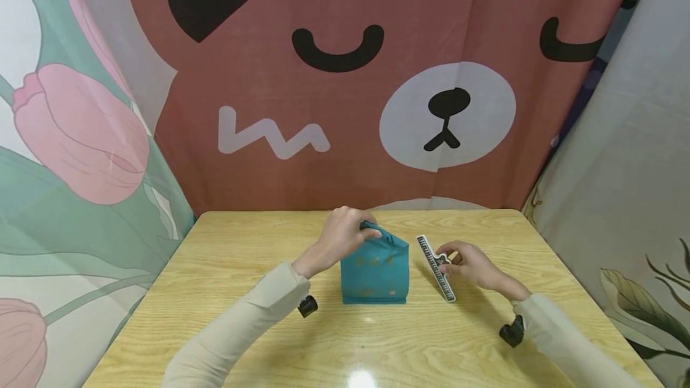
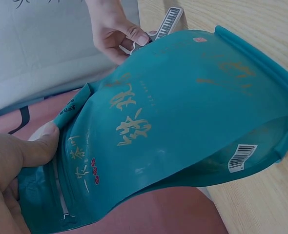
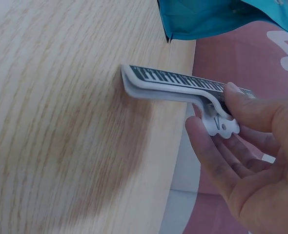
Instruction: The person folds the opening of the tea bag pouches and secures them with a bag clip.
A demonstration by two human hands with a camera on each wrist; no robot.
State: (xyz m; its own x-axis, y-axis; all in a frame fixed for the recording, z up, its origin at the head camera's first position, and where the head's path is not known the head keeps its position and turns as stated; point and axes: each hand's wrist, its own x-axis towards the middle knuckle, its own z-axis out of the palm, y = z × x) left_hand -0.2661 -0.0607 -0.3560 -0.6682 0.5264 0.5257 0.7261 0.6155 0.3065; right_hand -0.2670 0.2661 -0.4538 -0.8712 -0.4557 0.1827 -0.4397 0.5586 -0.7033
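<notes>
A teal tea bag point(image 1: 375, 274) with gold lettering stands upright on the table, its top edge folded over. My left hand point(image 1: 345, 231) pinches that folded top, the thumb pressing on the fold in the left wrist view, where a zip strip and a barcode label point(image 2: 242, 158) also show on the bag. Right of the bag, my right hand point(image 1: 468, 263) holds a long bag clip point(image 3: 178, 84) printed with piano keys. Thumb and fingers grip its handle end. The clip's long jaws point away from the palm and appear closed, apart from the bag.
Beneath both hands lies a light wood-grain table point(image 1: 259, 340). A curtain with a bear print point(image 1: 356, 106) hangs behind its back edge, and patterned curtains hang at the left and right. Each wrist carries a small black camera point(image 1: 308, 306).
</notes>
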